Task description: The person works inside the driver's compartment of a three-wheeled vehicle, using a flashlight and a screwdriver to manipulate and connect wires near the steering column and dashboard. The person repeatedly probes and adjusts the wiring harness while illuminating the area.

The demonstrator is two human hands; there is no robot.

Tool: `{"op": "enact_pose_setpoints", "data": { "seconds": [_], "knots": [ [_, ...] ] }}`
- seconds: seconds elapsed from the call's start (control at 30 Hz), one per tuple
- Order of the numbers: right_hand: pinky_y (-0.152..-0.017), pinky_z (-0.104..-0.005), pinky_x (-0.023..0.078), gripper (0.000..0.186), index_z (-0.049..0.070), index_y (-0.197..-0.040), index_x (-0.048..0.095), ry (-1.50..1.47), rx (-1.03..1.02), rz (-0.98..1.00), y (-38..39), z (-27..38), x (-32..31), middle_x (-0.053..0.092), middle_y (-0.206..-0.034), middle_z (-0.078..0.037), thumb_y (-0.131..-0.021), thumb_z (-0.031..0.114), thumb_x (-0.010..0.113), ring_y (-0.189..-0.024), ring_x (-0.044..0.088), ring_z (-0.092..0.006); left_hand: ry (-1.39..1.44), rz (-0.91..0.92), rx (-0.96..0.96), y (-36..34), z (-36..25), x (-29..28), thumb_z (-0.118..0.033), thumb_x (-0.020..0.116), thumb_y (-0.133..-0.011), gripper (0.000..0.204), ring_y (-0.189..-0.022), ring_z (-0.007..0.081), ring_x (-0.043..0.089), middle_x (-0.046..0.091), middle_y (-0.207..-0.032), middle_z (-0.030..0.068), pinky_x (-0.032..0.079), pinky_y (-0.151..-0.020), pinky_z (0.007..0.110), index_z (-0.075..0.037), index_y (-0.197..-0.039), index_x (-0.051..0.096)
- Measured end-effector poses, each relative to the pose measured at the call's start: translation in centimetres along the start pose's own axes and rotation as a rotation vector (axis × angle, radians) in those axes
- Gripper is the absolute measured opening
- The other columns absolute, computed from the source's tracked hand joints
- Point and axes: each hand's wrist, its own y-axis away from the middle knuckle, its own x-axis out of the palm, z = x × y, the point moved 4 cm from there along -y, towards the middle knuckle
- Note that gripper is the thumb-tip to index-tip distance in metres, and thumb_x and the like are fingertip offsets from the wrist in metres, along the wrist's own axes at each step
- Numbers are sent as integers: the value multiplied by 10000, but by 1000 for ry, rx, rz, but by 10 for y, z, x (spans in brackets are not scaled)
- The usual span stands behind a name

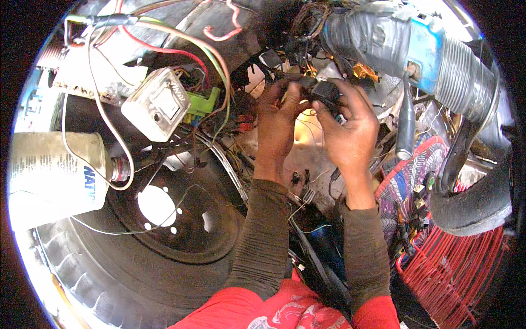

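My right hand [353, 123] holds a small black block-shaped part [325, 92] between thumb and fingers, up among loose wiring. Close beside it on the left, my left hand [278, 118] is closed, with thumb and fingertips pinched together against the dark parts by the block. What those fingertips hold is too dark to make out. Thin wires [311, 118] hang below the block, between the two hands. Behind them lies a tangle of dark wires [309, 24] and small connectors, with an orange scrap [364, 71] to the right.
At left, a white box [156, 104] sits by a bright green connector [204, 104], under looping wires [164, 46]. Below are a white canister [60, 175] and a large tyre [131, 263]. A taped blue cylindrical body [424, 52] stands at upper right, above a red-corded seat [455, 274].
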Motion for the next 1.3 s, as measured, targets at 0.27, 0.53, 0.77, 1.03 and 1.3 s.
{"op": "enact_pose_setpoints", "data": {
  "seconds": [0.27,0.53,0.77,1.03,1.3],
  "knots": [
    [-868,-280,554,440,-41,-1291,601,-115,87,0,0,-15,-6,674,-1155,-108,-872,-45,737,-1031,655,-157,-43,-12,-15,-11,0,4,-186,606,-1002,251,-985,221,680,692,-1085,123,578,-845,345,20,-1135,662],
    [-869,-269,523,430,-44,-1328,591,-26,117,-11,0,-30,-22,695,-1159,-116,-916,-7,705,-995,655,-149,218,209,-213,-30,8,4,-188,666,-964,220,-951,212,676,691,-1030,98,559,-862,367,-12,-1096,664],
    [-925,-272,498,438,-15,-1322,609,-66,214,0,1,-39,-35,668,-1201,-81,-892,-55,683,-1039,634,-152,294,256,-216,-33,14,15,-208,706,-944,432,-977,217,666,673,-1133,103,547,-868,385,-33,-1308,550],
    [-990,-312,491,441,1,-1307,600,-196,227,-1,2,-56,-42,654,-1180,-80,-876,-55,677,-1097,612,-175,-160,337,-268,-27,0,13,-266,668,-975,342,-887,139,641,709,-1067,59,513,-704,294,-72,-1257,652],
    [-1076,-355,421,451,31,-1329,568,-146,58,0,0,-49,-41,582,-1310,-94,-905,49,718,-1243,545,-205,-63,372,-307,-30,-10,30,-193,650,-984,234,-603,165,617,698,-866,71,522,-531,303,-4,-1120,676]
  ]
}}
